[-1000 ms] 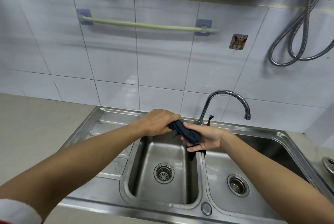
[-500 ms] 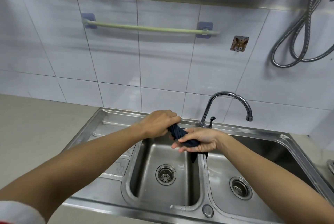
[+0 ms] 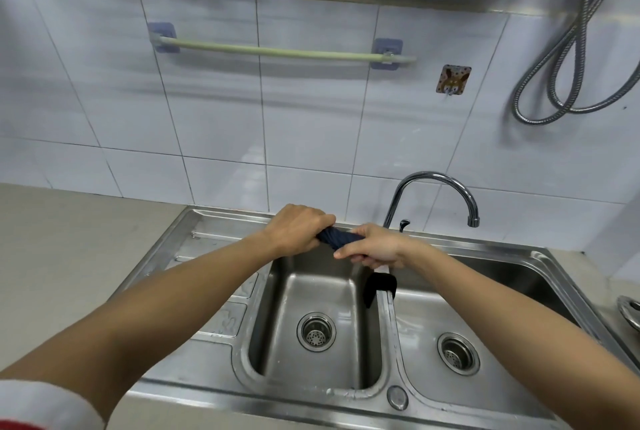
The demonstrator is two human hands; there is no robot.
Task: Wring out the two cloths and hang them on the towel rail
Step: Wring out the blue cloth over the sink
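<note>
Left to right: the pale counter point(image 3: 69, 239) adjoins a steel double sink point(image 3: 214, 294), above which a green towel rail point(image 3: 277, 51) spans the tiled wall and carries nothing. Over the left basin, the left hand point(image 3: 298, 232) is curled in a fist round one end of a dark blue cloth point(image 3: 337, 237); the right hand point(image 3: 372, 246) wraps its fingers round the other end, and a dark tail of cloth point(image 3: 379, 285) hangs below it over the divider between the basins. Compared with half a second before, the hands have drawn apart, so that the cloth, then bunched between them, now runs as a short, taut, twisted rope; this suggests that the wringing stroke is at or near full tension, with hanging yet to come. A second cloth is not visible. Further right stand the curved tap point(image 3: 436, 190), a small wall hook bearing a cartoon animal picture point(image 3: 453, 79), and a coiled metal hose point(image 3: 568, 83). No brand, label or legible writing appears anywhere.
</note>
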